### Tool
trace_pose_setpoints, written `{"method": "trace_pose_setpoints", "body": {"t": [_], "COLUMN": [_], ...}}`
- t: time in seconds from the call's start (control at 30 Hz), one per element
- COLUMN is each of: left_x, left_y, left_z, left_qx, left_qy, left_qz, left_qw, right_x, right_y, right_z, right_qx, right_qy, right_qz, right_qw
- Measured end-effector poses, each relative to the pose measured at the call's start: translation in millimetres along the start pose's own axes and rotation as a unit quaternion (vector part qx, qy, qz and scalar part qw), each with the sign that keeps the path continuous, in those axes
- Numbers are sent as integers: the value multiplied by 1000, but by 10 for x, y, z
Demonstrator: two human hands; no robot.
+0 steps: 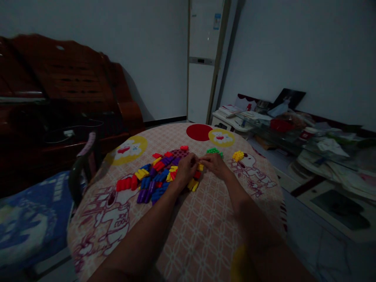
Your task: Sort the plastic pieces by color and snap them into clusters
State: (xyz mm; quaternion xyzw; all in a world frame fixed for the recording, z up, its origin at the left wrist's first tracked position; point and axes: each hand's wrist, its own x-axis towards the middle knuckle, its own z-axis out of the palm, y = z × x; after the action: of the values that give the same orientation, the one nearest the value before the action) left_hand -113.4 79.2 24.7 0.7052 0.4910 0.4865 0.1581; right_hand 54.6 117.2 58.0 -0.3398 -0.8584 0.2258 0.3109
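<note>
A heap of small plastic building pieces (152,178) in red, yellow, blue and purple lies on a round table with a cartoon-print cloth (188,231). My left hand (185,169) rests at the heap's right edge, fingers curled on a yellow piece (200,167). My right hand (214,163) meets it from the right, fingers pinched on the same yellow piece. A green cluster (214,151) and a yellow cluster (238,155) sit just beyond my right hand. A red piece (184,147) lies at the heap's far side.
A dark wooden sofa (58,102) stands at the left, with a chair (85,164) against the table's left edge. A tall white air conditioner (204,58) stands in the corner. A low cabinet (293,129) with papers and clutter runs along the right wall.
</note>
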Motion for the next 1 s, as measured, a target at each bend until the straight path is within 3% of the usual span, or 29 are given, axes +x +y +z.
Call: {"method": "trace_pose_setpoints", "body": {"t": [0.17, 0.27, 0.33, 0.43, 0.53, 0.63, 0.83, 1.0], "left_x": [16, 24, 35, 49, 48, 36, 27, 32], "left_y": [44, 72, 64, 27, 3, 4, -1, -15], "left_z": [0, -8, -29, -69, -85, -73, -55, -58], "left_qx": [-56, -59, -55, -31, -1, 15, 24, 21], "left_qy": [28, 33, 42, 63, 60, 45, 44, 44], "left_qz": [-3, -2, -2, -19, -44, -49, -53, -51], "left_qw": [998, 998, 998, 997, 997, 998, 997, 997], "right_x": [-25, -44, -82, -194, -335, -436, -445, -445], "right_y": [-84, -31, 76, 305, 537, 712, 878, 932], "right_z": [-95, -172, -294, -569, -815, -905, -790, -700], "right_qx": [25, 62, 65, -5, -128, -199, -217, -292], "right_qy": [-61, -46, 15, 153, 251, 308, 279, 251], "right_qz": [68, 127, 161, 208, 245, 281, 329, 326], "right_qw": [995, 989, 985, 966, 928, 887, 876, 863]}}
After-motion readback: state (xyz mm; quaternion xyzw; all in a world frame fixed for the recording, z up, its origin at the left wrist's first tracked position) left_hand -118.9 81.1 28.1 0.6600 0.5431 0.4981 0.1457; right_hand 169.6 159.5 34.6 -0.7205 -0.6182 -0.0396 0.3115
